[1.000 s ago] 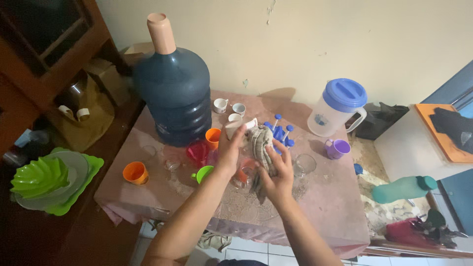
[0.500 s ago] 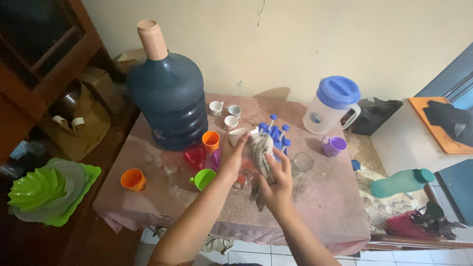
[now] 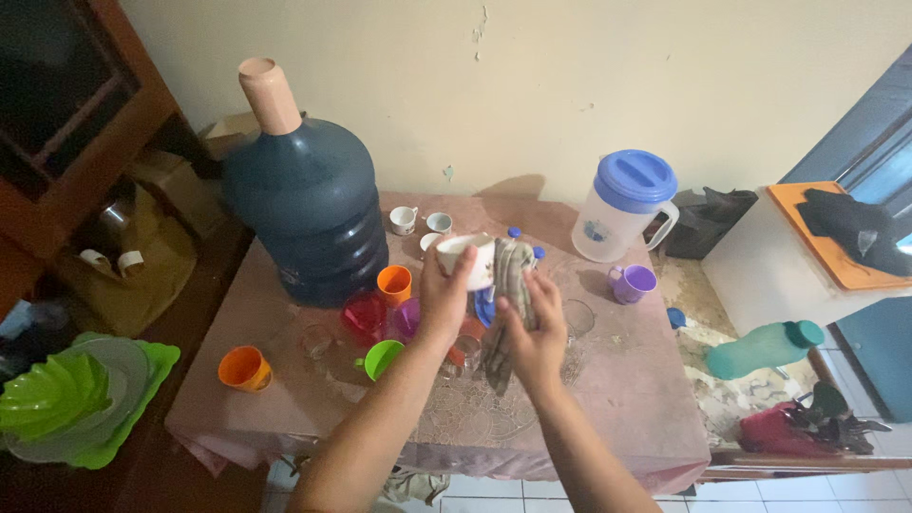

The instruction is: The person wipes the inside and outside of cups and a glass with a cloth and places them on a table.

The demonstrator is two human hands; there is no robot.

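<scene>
Left hand grips a white cup — right hand presses a cloth against it.

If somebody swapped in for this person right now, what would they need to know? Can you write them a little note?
Left hand: grip shut on a small white cup, held tilted above the table.
Right hand: grip shut on a checked cloth, pressed against the cup.
Around them: orange, red, purple and green cups stand under the hands beside the big blue water bottle; two more white cups are near the wall, and a clear glass is to the right.
Done: cup lifted, cloth on it.
Left: it looks like wiping; the cup is not yet set down.
</scene>
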